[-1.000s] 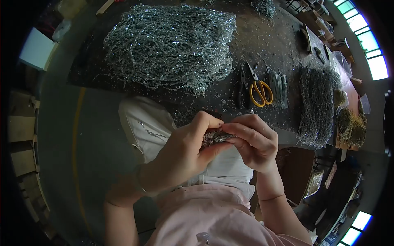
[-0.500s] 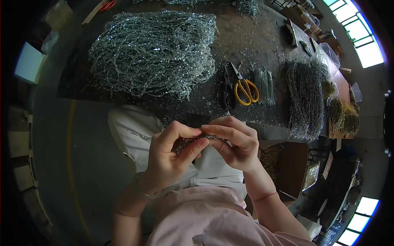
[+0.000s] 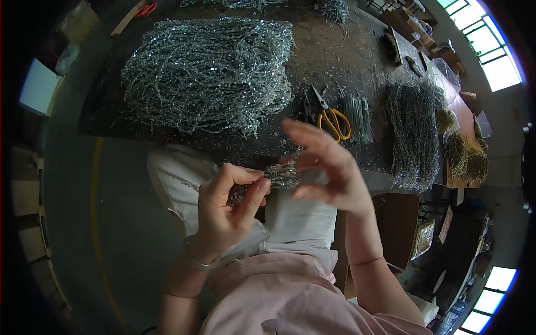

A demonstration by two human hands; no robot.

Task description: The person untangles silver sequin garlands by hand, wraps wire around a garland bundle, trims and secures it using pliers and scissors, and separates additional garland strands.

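My left hand (image 3: 230,198) pinches a small bunch of silvery glitter strands (image 3: 281,175) over my lap. Part of the bunch is hidden inside the curled fingers. Just right of it, my right hand (image 3: 330,167) is raised with fingers spread, slightly blurred, its fingertips right at the bunch's free end. Beyond the hands, on the dark table (image 3: 335,50), lies a large heap of the same kind of glittery strands (image 3: 206,75). Yellow-handled scissors (image 3: 334,121) rest behind my right hand, beside dark-handled pliers (image 3: 307,106) and a bundle of thin wires (image 3: 357,117).
At the table's right lies a long bundle of silvery strands (image 3: 413,137), with a golden bundle (image 3: 468,159) beyond it. An open cardboard box (image 3: 396,229) stands below, right of my legs. Red-handled scissors (image 3: 146,9) lie at the far left.
My right hand has let go of the bunch, moved right and up, and spread its fingers. The bunch now shows in my left hand, which stays nearly in place.
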